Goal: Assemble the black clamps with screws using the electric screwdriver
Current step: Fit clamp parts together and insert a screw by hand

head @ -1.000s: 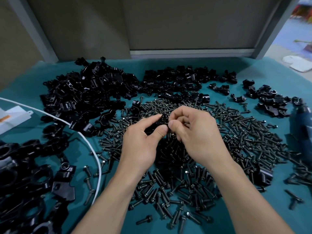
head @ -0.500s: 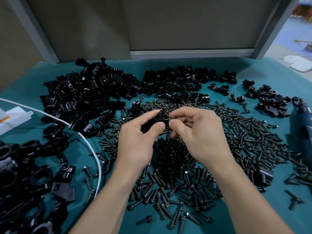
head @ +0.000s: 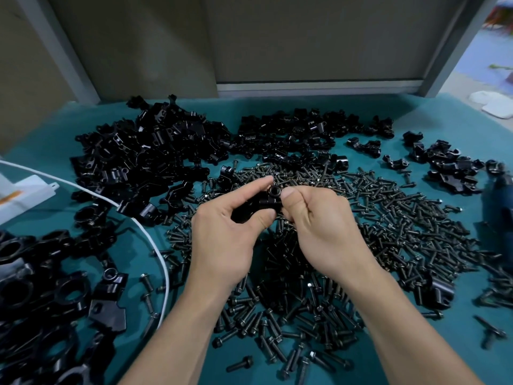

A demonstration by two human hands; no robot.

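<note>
My left hand (head: 226, 232) grips a black clamp (head: 259, 205) between thumb and forefinger, held above a wide heap of black screws (head: 361, 232). My right hand (head: 319, 226) pinches the clamp's right end with thumb and curled fingers; whether a screw sits under them is hidden. The clamp's round hole faces up between both hands. The blue electric screwdriver (head: 499, 207) lies at the right edge of the teal table (head: 449, 112), apart from both hands.
Piles of black clamp parts (head: 144, 159) fill the back left and back middle (head: 299, 134), with a smaller pile (head: 447, 165) at back right. Larger black clamps (head: 36, 287) lie at the near left. A white cable (head: 150, 240) curves across the left side.
Both hands have lifted the clamp a little toward me and turned it, so its round hole now faces up. My right thumb has moved onto the clamp's right end.
</note>
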